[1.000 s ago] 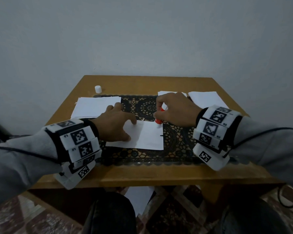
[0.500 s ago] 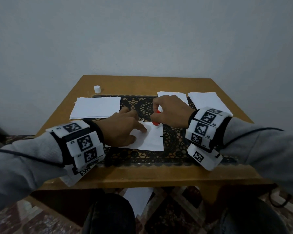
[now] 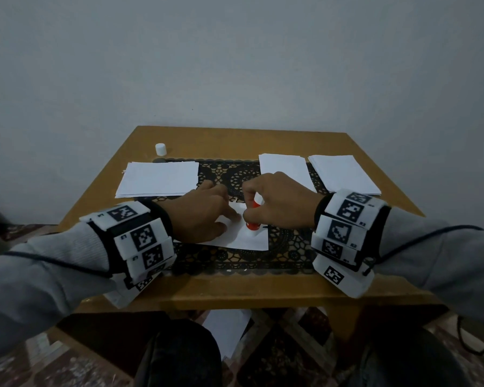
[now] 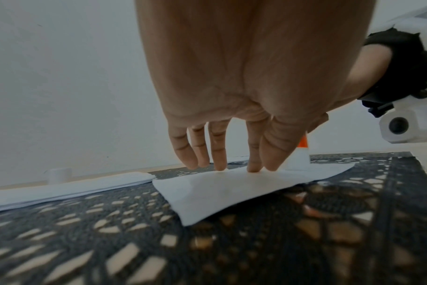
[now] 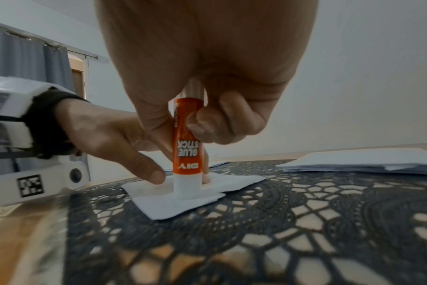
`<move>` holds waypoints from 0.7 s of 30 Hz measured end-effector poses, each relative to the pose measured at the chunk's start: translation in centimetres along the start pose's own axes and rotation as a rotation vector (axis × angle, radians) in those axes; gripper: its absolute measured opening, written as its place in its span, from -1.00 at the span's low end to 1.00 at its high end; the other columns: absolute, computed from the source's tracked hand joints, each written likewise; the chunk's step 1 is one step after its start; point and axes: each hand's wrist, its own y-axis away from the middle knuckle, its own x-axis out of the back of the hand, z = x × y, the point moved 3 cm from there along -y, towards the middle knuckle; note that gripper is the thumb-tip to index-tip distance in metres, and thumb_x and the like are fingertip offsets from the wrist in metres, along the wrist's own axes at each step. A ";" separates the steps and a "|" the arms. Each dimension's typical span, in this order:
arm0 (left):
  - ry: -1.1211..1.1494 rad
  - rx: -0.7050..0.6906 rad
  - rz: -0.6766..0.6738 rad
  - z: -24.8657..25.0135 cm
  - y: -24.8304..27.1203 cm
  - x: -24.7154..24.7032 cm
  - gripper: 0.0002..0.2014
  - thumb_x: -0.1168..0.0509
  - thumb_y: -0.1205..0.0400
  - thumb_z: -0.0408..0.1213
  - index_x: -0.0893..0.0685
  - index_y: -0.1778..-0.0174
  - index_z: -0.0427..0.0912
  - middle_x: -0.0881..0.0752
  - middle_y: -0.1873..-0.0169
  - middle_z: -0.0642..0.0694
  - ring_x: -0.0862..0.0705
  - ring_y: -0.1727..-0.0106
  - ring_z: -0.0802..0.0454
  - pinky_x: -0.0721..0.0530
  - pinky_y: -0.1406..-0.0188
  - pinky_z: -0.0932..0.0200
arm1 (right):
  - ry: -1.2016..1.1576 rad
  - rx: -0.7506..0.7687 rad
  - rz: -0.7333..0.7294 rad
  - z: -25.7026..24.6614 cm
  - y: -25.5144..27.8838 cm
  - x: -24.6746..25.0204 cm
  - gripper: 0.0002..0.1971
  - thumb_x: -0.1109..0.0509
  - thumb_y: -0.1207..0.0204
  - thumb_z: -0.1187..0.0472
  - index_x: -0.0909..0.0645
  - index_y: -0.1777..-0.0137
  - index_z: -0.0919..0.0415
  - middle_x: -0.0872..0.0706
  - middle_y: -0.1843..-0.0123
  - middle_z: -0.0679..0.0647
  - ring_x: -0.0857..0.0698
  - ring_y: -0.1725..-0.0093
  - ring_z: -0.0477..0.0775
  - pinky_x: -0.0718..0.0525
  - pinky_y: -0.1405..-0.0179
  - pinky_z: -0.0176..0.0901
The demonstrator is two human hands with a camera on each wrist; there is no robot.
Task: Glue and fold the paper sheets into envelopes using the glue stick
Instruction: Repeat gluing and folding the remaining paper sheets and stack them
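A small white paper sheet lies on the black lace mat in the middle of the table. My left hand presses it flat with straight fingers. My right hand grips an orange glue stick upside down, its white tip pressed onto the paper just right of my left fingertips. In the head view the glue stick shows only partly under my right hand.
A stack of white sheets lies at the back left, with two more paper piles at the back right. The white glue cap stands at the far left of the wooden table. A sheet lies on the floor below.
Both hands and the paper sit slightly farther from me than a second ago. The glue stick has moved a little toward me across the paper between half a second ago and now.
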 end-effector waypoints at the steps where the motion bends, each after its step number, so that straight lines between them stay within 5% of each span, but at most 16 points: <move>1: 0.006 -0.011 0.009 0.0 0.0 0.0 -0.61 -0.19 -0.70 -0.13 -0.49 -0.48 0.14 -0.44 -0.37 -0.08 -0.31 -0.35 -0.03 -0.27 -0.18 0.20 | -0.006 0.005 -0.011 -0.2 0.3 0.0 -0.82 -0.48 -0.45 0.10 -0.55 0.24 0.13 -0.55 0.26 -0.13 -0.50 0.31 -0.15 -0.39 0.35 -0.28; 6: 0.048 -0.048 0.052 -0.4 -0.4 0.0 -0.65 -0.21 -0.69 -0.19 -0.58 -0.40 0.15 -0.51 -0.31 -0.07 -0.34 -0.31 0.03 -0.23 -0.09 0.23 | 0.003 0.055 -0.085 -0.9 1.2 -0.1 -0.85 -0.49 -0.45 0.10 -0.57 0.21 0.09 -0.66 0.15 -0.05 -0.58 0.20 -0.11 -0.57 0.14 -0.16; 10: 0.098 -0.032 0.071 -0.7 -0.6 0.1 -0.66 -0.24 -0.68 -0.22 -0.63 -0.36 0.14 -0.49 -0.28 -0.05 -0.35 -0.28 0.05 -0.21 -0.05 0.28 | 0.009 -0.010 -0.258 -0.6 1.5 1.3 -0.74 -0.56 -0.42 -0.01 -0.61 0.15 0.13 -0.74 0.15 0.00 -0.71 0.22 -0.02 -0.66 0.18 -0.15; 15: 0.151 -0.033 0.099 -0.8 -0.7 0.2 -0.68 -0.26 -0.68 -0.24 -0.66 -0.33 0.11 -0.52 -0.26 -0.02 -0.33 -0.21 0.14 -0.14 0.08 0.35 | 0.306 -0.074 -0.474 -0.5 2.0 2.0 -0.50 -0.37 -0.52 -0.21 -0.57 -0.27 0.16 -0.60 0.16 -0.12 -0.58 0.19 -0.08 -0.50 0.21 -0.25; 18: 0.177 -0.039 0.109 -0.9 -0.8 0.1 -0.69 -0.28 -0.67 -0.24 -0.68 -0.32 0.11 -0.53 -0.25 -0.02 -0.32 -0.15 0.17 -0.15 0.06 0.35 | 0.362 -0.118 -0.448 -0.1 1.8 1.3 -0.59 -0.28 -0.66 -0.03 -0.66 0.00 0.38 -0.72 0.08 0.19 -0.65 0.15 0.17 -0.52 0.23 -0.15; 21: 0.181 -0.038 0.113 -1.1 -0.9 -0.1 -0.69 -0.29 -0.66 -0.23 -0.69 -0.30 0.11 -0.52 -0.25 -0.03 -0.36 -0.18 0.13 -0.18 0.01 0.33 | 0.344 -0.248 -0.338 0.3 1.8 1.2 -0.63 -0.23 -0.69 0.20 -0.38 0.37 0.28 -0.48 0.37 0.09 -0.42 0.43 0.00 -0.33 0.51 -0.25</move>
